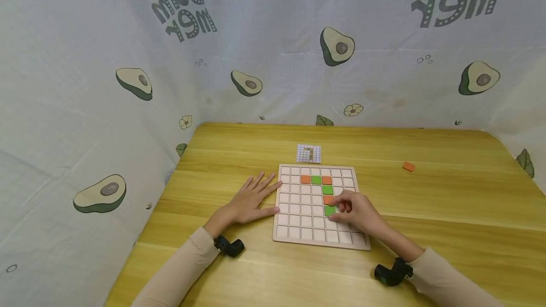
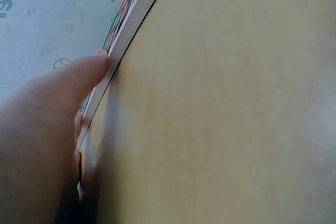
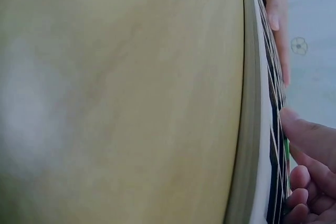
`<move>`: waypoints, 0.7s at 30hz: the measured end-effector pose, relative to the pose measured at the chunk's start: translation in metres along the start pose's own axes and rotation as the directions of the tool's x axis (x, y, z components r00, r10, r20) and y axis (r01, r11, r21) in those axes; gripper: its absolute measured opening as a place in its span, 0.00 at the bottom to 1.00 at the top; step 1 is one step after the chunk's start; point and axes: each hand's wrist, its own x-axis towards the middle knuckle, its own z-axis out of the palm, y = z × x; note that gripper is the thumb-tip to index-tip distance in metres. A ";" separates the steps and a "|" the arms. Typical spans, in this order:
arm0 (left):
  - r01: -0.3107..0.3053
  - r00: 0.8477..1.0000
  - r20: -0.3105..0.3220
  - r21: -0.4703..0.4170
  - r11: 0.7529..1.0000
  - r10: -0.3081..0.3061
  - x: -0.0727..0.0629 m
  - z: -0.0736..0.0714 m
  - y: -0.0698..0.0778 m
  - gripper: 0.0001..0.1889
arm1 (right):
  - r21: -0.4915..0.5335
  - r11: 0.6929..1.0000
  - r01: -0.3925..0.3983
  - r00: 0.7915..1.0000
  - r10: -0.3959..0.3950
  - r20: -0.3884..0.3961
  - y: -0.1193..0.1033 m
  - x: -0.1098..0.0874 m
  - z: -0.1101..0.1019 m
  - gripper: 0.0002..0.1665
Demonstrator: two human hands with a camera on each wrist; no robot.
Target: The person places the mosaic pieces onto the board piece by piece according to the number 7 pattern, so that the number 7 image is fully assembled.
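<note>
A pale wooden grid board (image 1: 294,239) lies flat on the table. Orange and green square tiles sit in its cells: a short row near the top, with an orange tile (image 1: 305,179) at its left end, and a column below the row's right end. My right hand (image 1: 358,210) pinches the lowest green tile (image 1: 330,211) of that column between thumb and forefinger, the other fingers curled. In the right wrist view the thumb (image 3: 310,135) is beside a sliver of green. With fingers spread, my left hand (image 1: 249,200) touches the board's left edge; its thumb (image 2: 79,77) presses there.
A small printed card (image 1: 308,153) with a coloured grid pattern lies just beyond the board. One loose orange tile (image 1: 408,167) lies to the right on the wooden table (image 1: 460,193). A white curtain (image 1: 273,37) with avocado prints hangs behind and at the sides.
</note>
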 end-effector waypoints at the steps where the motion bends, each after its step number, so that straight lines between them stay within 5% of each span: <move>1: -0.001 1.000 -0.003 -0.001 1.000 0.001 0.000 0.000 0.000 0.40 | 0.005 1.000 -0.003 1.000 0.003 -0.002 0.000 0.000 0.000 0.13; 12: 0.012 1.000 0.013 0.008 1.000 -0.012 0.000 0.000 0.000 0.41 | 0.081 0.997 0.019 1.000 -0.019 0.003 0.005 0.003 -0.019 0.14; 21: 0.002 1.000 0.003 0.005 1.000 -0.002 0.000 0.000 0.000 0.41 | 0.079 0.996 -0.050 0.991 0.059 -0.116 0.017 0.007 -0.055 0.17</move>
